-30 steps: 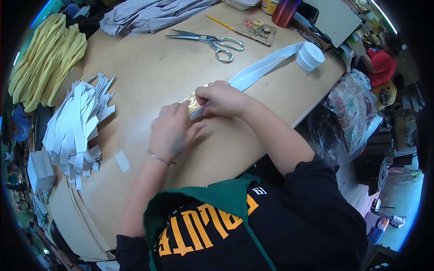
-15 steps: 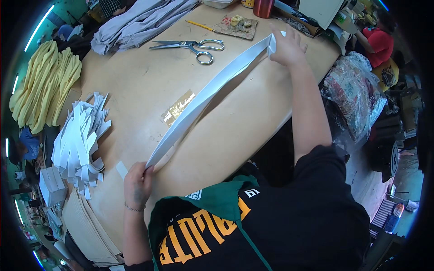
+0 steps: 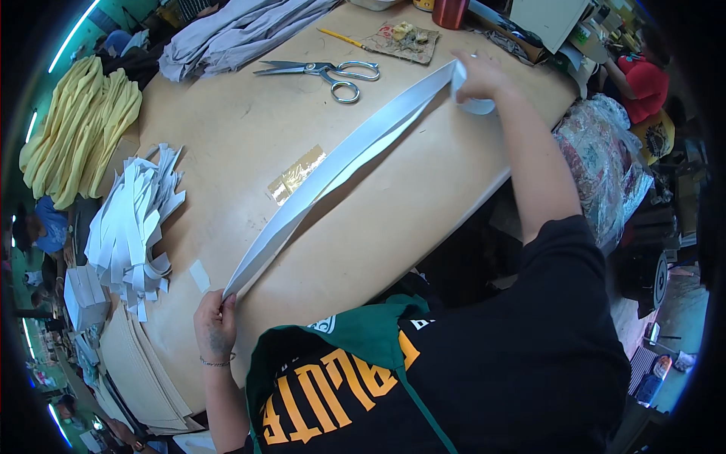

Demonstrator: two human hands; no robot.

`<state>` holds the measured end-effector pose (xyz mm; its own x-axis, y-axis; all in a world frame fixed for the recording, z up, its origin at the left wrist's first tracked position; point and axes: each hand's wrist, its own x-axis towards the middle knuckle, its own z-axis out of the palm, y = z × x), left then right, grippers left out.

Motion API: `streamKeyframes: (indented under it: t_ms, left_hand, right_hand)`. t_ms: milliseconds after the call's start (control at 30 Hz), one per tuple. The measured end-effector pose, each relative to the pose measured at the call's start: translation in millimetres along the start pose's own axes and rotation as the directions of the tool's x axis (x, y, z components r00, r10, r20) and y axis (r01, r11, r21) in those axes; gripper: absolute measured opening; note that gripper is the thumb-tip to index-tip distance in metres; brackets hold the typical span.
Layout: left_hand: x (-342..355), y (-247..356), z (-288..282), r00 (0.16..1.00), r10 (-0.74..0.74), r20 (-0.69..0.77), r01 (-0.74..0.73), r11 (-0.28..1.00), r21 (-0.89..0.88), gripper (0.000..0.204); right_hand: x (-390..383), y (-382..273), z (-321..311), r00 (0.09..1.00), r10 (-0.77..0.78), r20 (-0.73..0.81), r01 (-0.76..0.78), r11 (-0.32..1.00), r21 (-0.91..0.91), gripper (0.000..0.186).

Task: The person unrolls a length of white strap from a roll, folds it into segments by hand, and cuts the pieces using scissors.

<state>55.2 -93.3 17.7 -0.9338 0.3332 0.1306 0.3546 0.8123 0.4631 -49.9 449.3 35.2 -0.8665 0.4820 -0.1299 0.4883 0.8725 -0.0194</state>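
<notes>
A long white doubled strip (image 3: 344, 151) stretches diagonally across the tan table. My left hand (image 3: 215, 325) is closed on its lower-left end, near the table's front. My right hand (image 3: 482, 76) is closed round the other end at the upper right, where a loop of the same white band shows below the fingers. Beneath the strip's middle, on its left side, lies a shiny gold tape patch (image 3: 296, 172). Steel scissors (image 3: 318, 72) lie above the strip, with a yellow pencil (image 3: 340, 39) and a soiled cardboard piece (image 3: 397, 49) beyond them.
Piles of white strips (image 3: 136, 219), yellow fabric (image 3: 79, 129) and grey fabric (image 3: 242, 34) line the left and back. Beige card sheets (image 3: 136, 378) lie at lower left. Beyond the right edge are a plastic-wrapped bundle (image 3: 601, 174) and a person in red (image 3: 639, 91); others sit far left.
My hands have moved apart from the centre, left toward lower left, right toward upper right, drawing the strip long and uncovering the gold patch. Over the last half second they have spread slightly further.
</notes>
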Motion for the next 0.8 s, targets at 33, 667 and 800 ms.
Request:
streamKeyframes:
  t_ms: [33, 667, 800]
  left_hand:
    - [3.5, 5.4, 3.3, 1.000, 0.000, 0.000, 0.000, 1.000, -0.004, 0.005]
    - [30.5, 24.2, 35.2, 0.997, 0.004, -0.073, -0.006, 1.000, -0.023, 0.006]
    - [32.7, 14.1, 38.2, 0.998, -0.007, -0.061, 0.004, 0.998, -0.059, 0.007]
  right_hand:
    - [11.8, 23.3, 1.6, 0.997, -0.075, 0.001, 0.075, 0.997, -0.034, 0.104]
    - [-20.9, 15.0, -18.6, 0.918, -0.389, -0.082, 0.338, 0.872, -0.353, 0.105]
    - [-69.5, -74.1, 11.8, 0.554, -0.825, -0.112, 0.831, 0.556, 0.017, 0.088]
